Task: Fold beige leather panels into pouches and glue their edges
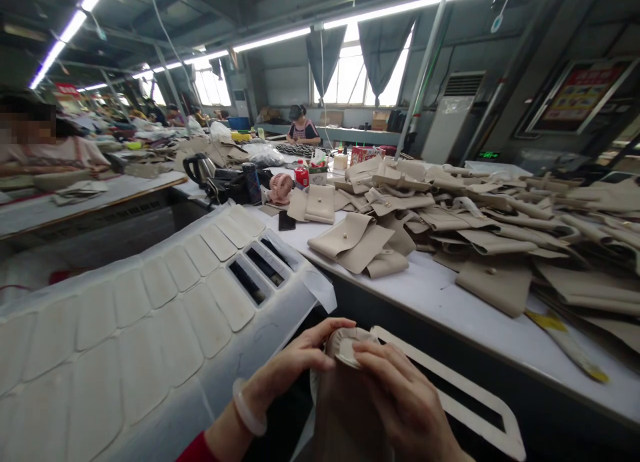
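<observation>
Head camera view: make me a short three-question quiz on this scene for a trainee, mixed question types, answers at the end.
1. Multiple choice: which wrist wears the white bangle? (a) right (b) left
2. True or false: in the picture, the pink fan stands to the right of the kettle.
3. Fill in: the taupe piece is touched by ___ (one or both) of the wearer's hands.

Key: 1. b. 2. True. 3. Both: left hand and right hand.

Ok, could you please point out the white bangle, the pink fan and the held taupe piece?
White bangle (pixel 245 409): head view, on its band.
Pink fan (pixel 281 188): head view, on its round head.
Taupe piece (pixel 345 401): head view, on the side below its gathered end.
</observation>
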The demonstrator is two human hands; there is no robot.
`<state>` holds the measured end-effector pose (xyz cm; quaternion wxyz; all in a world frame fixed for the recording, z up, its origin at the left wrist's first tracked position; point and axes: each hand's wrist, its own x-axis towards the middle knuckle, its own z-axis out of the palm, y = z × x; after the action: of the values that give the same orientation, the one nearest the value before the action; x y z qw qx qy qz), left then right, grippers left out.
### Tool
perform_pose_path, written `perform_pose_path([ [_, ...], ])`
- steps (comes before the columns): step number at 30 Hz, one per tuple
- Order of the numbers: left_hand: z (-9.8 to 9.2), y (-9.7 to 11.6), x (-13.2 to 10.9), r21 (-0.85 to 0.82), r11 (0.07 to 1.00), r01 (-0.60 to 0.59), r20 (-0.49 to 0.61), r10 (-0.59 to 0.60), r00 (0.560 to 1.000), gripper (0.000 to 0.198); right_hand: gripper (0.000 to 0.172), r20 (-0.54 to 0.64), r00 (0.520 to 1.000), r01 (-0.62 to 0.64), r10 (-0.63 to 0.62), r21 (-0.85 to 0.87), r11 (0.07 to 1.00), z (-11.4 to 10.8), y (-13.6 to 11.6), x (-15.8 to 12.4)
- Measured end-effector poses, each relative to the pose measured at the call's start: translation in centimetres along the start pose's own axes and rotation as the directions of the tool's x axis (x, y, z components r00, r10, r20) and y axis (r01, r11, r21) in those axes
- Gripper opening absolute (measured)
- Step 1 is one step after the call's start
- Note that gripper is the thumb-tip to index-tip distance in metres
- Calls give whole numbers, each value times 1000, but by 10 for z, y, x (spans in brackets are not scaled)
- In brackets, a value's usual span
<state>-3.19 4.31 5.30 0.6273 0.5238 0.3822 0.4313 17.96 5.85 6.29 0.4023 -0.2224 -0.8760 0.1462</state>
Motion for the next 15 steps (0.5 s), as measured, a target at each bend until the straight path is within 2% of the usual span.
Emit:
perform_pose_path([
  [2, 0, 7, 7, 19, 1000, 19, -104, -17, 994, 36, 29, 8, 999, -40, 41, -52, 998, 5, 0, 5],
  [4, 3, 10, 13, 75, 997, 28, -171, -15, 985, 29, 24, 4, 998, -66, 66, -42, 997, 11, -3, 10],
  [7, 6, 10, 17, 100, 995, 11, -101, -1, 995, 38, 24, -58, 997, -52, 51, -25, 998, 18, -9, 12],
  [10, 5, 5, 17, 45, 999, 0, -24, 1, 1000, 47, 26, -139, 988, 44, -60, -117, 992, 19, -13, 8],
  [13, 8, -1, 15, -15, 1000, -14, -29, 14, 999, 44, 26, -185, 973, 100, -137, -200, 975, 20, -15, 0],
  [15, 11, -3, 14, 7, 1000, -13, -53, 14, 999, 42, 27, -218, 962, 116, -163, -213, 970, 21, -15, -5],
])
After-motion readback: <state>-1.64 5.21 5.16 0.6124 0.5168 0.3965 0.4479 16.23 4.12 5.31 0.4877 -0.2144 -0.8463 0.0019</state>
